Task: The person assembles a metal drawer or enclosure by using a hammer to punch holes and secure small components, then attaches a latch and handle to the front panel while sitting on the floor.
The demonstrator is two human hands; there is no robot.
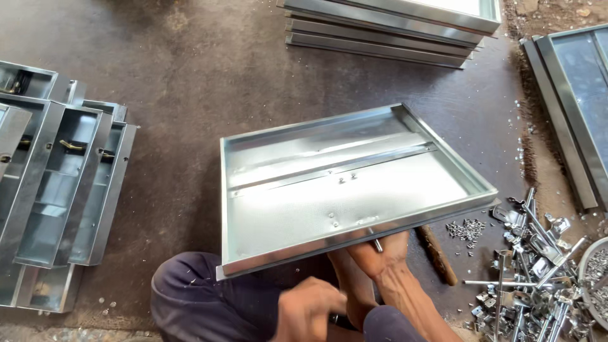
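The person sits on the floor (209,69) with the knees drawn up, and a shallow galvanised metal tray (342,183) lies tilted over the legs, its open side facing up. The long axis of the tray runs from left to right, slightly rising toward the right far corner, and the near long edge sits just above both hands.

The right hand (380,256) is directly under this near edge, a little right of its middle. Its fingers are closed around a small metal pin or bolt (378,244) that hangs down from the rim, so this hand is clamped on it and touches the tray from below. The left hand (308,311) is lower and closer to the body, near the left knee (190,297). It looks curled, but I cannot tell if it holds something, because the fingers are blurred.

So the right hand is the nearer one to the tray, and the tray lies above and ahead of it.

On the right, a heap of small metal fittings (538,285) lies on the floor within reach. A wooden handle (437,253) lies between this heap and the right hand. On the left stands a row of finished metal boxes (57,183), and more trays are stacked (392,28) at the far side.
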